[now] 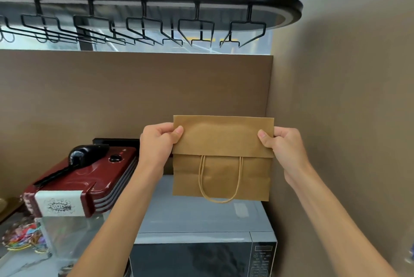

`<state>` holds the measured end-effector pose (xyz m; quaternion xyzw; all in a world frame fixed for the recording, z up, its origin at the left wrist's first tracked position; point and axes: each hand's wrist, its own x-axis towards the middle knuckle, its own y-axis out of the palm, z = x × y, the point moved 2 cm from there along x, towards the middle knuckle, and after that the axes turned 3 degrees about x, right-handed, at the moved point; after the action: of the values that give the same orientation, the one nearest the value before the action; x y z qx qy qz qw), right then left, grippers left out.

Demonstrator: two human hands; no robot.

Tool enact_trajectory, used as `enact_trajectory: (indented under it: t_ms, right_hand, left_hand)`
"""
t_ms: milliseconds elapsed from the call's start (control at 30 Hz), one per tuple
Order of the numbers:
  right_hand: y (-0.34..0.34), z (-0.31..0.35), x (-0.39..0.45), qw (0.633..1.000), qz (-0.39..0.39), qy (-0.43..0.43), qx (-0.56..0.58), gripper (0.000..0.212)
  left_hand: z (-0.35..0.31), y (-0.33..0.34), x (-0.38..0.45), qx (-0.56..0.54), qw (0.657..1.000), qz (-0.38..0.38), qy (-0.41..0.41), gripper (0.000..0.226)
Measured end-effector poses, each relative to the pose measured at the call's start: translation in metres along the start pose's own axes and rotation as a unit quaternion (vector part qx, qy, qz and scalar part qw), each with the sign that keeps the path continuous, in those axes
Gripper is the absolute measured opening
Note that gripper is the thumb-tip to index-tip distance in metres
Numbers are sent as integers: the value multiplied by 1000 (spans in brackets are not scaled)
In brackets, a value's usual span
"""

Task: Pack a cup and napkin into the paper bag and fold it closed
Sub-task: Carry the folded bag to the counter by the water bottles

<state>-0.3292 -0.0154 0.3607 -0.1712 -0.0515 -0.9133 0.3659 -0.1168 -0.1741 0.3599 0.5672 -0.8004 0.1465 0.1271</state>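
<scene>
While both forearms reach up from the lower edge of the view, the wall panel (112,97) fills the background, with a black hanging rack (156,1) of wire hooks at 12 o'clock. At 6 o'clock sits a grey microwave (197,227), its dark door facing the viewer. At 9 o'clock from the microwave rests a dark red appliance (89,178) with a black handle, on a clear container (67,238); coloured items beside it at 8 o'clock are too blurred to identify.

Held in the air above the microwave, near centre frame, is the brown paper bag (221,178). It is flat, its top portion folded down toward the viewer, and a twisted paper handle (220,187) hangs below the fold. Contents cannot be seen.

Left hand (156,144) pinches the folded flap's edge at the bag's 9 o'clock, thumb in front, fingers curled behind. Right hand (284,146) pinches the edge at 3 o'clock likewise.
</scene>
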Motion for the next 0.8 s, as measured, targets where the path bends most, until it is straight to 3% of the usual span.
enact_trajectory:
  t_ms: [433,800]
  right_hand:
    - [-7,-6,-15,1000,26,13,8,18]
    - [-8,19,-83,1000,-22,19,-9,19]
  left_hand:
    - [7,2,-27,-8,1000,-14,-12,22]
    - [-1,-21,-56,-41,998,57,3,19]
